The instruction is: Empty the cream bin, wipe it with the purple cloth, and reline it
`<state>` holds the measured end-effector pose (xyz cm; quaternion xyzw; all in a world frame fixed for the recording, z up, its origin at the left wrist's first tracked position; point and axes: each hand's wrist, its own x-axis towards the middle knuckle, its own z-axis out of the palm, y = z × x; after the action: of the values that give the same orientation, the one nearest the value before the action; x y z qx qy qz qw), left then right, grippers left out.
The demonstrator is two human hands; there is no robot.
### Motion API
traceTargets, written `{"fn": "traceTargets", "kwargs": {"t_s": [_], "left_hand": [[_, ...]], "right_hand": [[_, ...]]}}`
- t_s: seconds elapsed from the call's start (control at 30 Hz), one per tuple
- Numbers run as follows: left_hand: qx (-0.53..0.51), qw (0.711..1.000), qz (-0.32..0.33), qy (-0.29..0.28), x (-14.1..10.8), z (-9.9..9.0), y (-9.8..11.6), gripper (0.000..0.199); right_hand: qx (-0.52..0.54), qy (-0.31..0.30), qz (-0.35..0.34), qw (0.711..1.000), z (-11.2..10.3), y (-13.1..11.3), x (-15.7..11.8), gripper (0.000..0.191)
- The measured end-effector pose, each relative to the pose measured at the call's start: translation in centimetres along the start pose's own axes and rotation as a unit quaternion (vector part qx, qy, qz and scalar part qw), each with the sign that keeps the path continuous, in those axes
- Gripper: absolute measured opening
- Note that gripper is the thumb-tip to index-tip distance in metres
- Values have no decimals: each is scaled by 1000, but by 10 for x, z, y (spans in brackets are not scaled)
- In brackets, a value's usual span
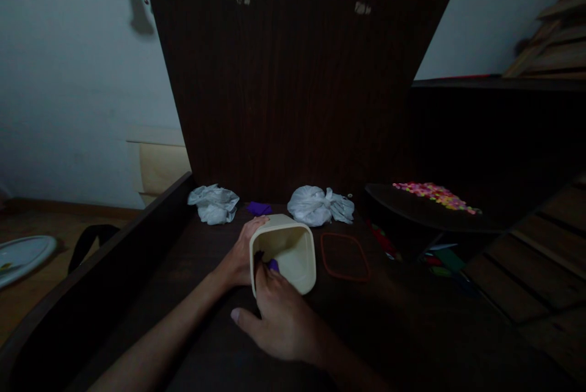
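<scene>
A cream plastic container (pixel 297 257) with rounded corners is tipped on the dark table, its mouth facing me. My left hand (pixel 245 251) is wrapped round its left side and holds it. Inside the mouth, at the left wall, are the bent fingers of my right hand (pixel 288 322), with the thumb sticking out to the left. A bit of purple cloth (pixel 273 265) shows at those fingertips, pressed against the inner wall; most of it is hidden. To the right of the container lies a lid or ring with a reddish-brown rim (pixel 344 276).
Behind the container are two crumpled white plastic bags (pixel 214 204) (pixel 311 205) and a folded purple piece (pixel 259 208). Colourful small pieces (pixel 437 196) lie on a corner shelf at right. A dark raised edge (pixel 137 227) runs along the left; a dark wooden panel (pixel 293 87) stands behind.
</scene>
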<state>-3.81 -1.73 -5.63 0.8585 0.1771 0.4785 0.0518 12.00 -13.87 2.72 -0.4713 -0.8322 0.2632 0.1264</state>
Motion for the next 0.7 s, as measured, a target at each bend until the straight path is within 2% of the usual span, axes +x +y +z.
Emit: {"fn": "traceTargets", "kwargs": {"t_s": [0.07,0.17,0.3,0.4,0.53,0.6,0.7], "left_hand": [[-7,1000,-1,-4,-1,-1,-2,103],[-20,1000,-4,-5,-3,-1,-5,106],[-28,999,-2,-15,-2,-1,-7,120],[-19,1000,-8,-19,-1,-1,-5,125],[-8,1000,-7,-25,3,0,-2,127],[-8,1000,3,-22,6,0,1,128],[-9,1000,15,-20,11,0,6,125]], "right_hand": [[7,-15,20,1000,3,-5,-13,88],[-8,-33,9,999,4,-4,-28,92],[-74,-106,22,991,-11,2,-42,93],[-139,-129,64,980,-24,4,-47,95],[-223,-115,117,961,-28,6,-41,99],[-265,-115,112,951,-27,8,-32,102],[-294,-147,75,941,-29,14,-16,107]]}}
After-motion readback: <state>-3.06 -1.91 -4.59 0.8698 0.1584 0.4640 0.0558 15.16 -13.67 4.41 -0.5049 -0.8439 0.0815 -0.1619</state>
